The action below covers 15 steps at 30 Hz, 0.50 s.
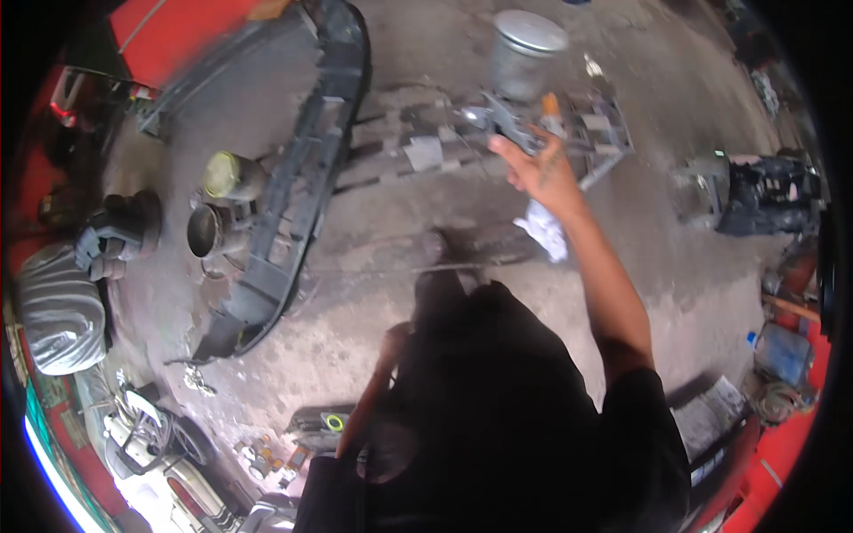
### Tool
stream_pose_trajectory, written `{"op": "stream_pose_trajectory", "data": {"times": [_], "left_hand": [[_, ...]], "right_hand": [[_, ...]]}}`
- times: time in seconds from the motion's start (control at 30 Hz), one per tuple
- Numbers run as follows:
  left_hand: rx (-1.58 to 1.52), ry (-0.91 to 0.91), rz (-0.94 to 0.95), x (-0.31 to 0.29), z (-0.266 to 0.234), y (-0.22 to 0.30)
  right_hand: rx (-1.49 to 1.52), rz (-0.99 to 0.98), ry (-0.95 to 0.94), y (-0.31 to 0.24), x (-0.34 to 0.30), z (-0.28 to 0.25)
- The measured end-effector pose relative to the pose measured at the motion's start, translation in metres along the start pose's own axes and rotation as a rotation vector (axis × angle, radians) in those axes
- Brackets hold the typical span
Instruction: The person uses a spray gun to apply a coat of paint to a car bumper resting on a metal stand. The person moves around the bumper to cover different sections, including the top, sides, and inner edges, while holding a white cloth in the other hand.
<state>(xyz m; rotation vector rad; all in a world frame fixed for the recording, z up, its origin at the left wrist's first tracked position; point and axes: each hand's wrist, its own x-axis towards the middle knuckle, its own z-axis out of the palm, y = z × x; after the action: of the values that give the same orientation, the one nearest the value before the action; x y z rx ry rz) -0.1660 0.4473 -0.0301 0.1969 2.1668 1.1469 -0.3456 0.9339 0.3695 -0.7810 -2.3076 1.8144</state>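
1. Spray gun (518, 87) is sitting in the right hand (540, 169), out in front of the body, its silver cup (531, 49) standing uppermost, looking lidded and nearly upright.
2. As far as I can judge, the step in hand is holding the gun up at arm's length; no spray is showing, and I cannot tell whether the trigger is being pressed.
3. Any further move, I judge, is calling for a steady wrist and a level cup, since the weight seems to be riding above the grip.
4. Where the gun meets the fingers, its grey body is lying against them, just below the cup; the right fingers are grasping it, one fingertip is showing at the near left side, and the handle is being hidden by the hand.
5. The left hand (397, 338) is hanging beside the dark-clothed torso, well apart from the gun; its fingers are not showing clearly, so I cannot tell whether they are clenched or released.
6. A white cloth (544, 233) is showing just beside the right wrist, whether touching I cannot tell; a slatted frame (608, 166) is lying beyond, and a curved black panel (324, 160) is stretching along the left.
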Motion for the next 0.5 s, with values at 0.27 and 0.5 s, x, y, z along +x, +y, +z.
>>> {"op": "stream_pose_trajectory", "data": {"times": [0.27,0.5], "left_hand": [[0.544,-0.012,0.466,0.171,-0.038,0.036],[0.033,0.005,0.112,0.259,-0.047,0.155]], "right_hand": [[-0.192,-0.007,0.131,-0.042,0.093,-0.039],[-0.460,-0.180,0.190,-0.104,0.184,-0.091]]}}
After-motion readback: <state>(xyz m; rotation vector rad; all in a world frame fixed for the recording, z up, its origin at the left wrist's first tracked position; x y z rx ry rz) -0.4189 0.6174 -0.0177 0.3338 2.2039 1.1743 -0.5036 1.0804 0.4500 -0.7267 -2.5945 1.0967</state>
